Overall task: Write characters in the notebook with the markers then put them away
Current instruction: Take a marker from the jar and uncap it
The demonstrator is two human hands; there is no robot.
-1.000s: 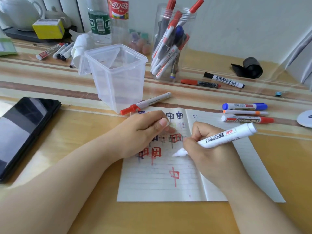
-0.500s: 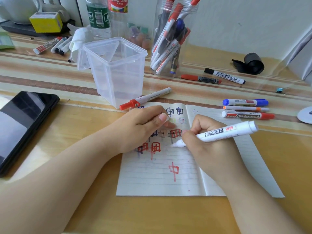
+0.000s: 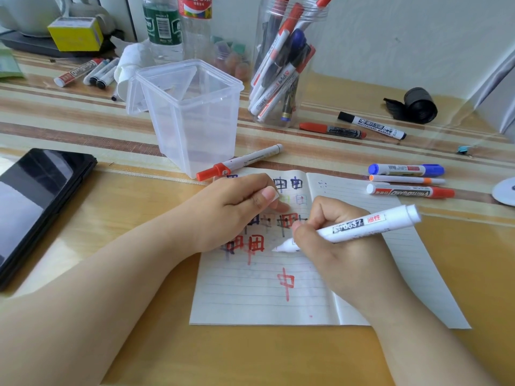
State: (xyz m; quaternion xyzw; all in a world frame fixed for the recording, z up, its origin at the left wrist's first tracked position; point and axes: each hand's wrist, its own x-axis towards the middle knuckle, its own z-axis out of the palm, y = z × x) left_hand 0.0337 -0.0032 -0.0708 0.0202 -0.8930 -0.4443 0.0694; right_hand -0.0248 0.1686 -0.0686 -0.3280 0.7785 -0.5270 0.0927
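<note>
I'm at home, at my own desk (image 3: 83,316) against a plain wall: striped cloth (image 3: 69,115) under a clear cover, my phone (image 3: 36,207) at nine o'clock, drink bottles (image 3: 178,26) and a teapot (image 3: 30,12) on its tray at eleven, a jar of markers (image 3: 281,65) at twelve

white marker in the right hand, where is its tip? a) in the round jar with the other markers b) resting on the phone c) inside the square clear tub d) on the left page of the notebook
d: the right hand grips the white marker, whose tip meets the left page of the notebook.
</note>
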